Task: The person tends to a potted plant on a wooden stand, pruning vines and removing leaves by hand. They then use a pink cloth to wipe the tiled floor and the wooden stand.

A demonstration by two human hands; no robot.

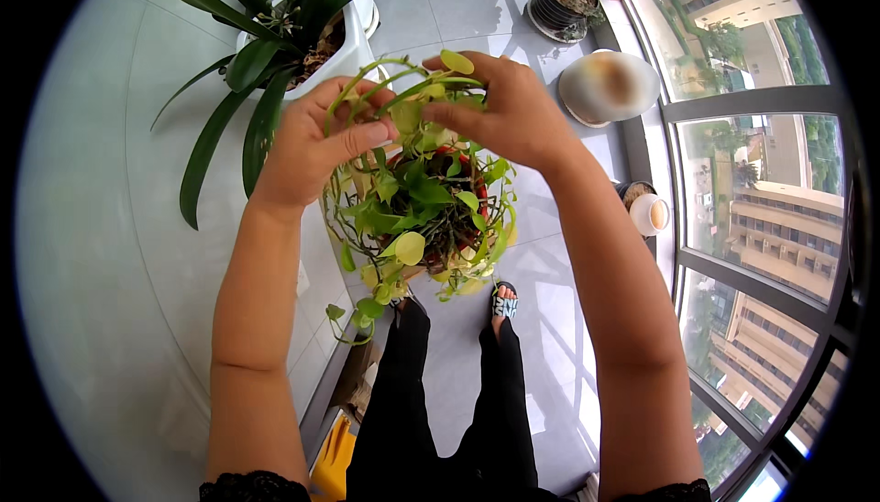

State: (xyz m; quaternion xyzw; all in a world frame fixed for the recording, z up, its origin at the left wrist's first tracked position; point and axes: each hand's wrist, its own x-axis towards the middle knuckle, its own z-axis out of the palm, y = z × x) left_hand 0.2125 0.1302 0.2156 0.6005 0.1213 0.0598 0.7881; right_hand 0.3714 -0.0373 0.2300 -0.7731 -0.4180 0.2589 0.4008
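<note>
A small potted vine plant (426, 213) with yellow-green leaves and a reddish pot rim hangs in front of me above the floor. My left hand (312, 140) curls around several thin green stems at the plant's upper left. My right hand (509, 108) pinches stems and a pale leaf at the top right. Both hands hold the stems up over the pot. A loose vine end (353, 319) dangles at the lower left. My legs in black trousers and a patterned sandal (503, 302) show below the plant.
A white planter (353, 48) with long dark green leaves stands on the white ledge (110, 254) at the upper left. A dark pot (566, 0), a white dome-shaped object (607, 87) and a small white cup (649, 214) sit along the window (770, 218) at the right.
</note>
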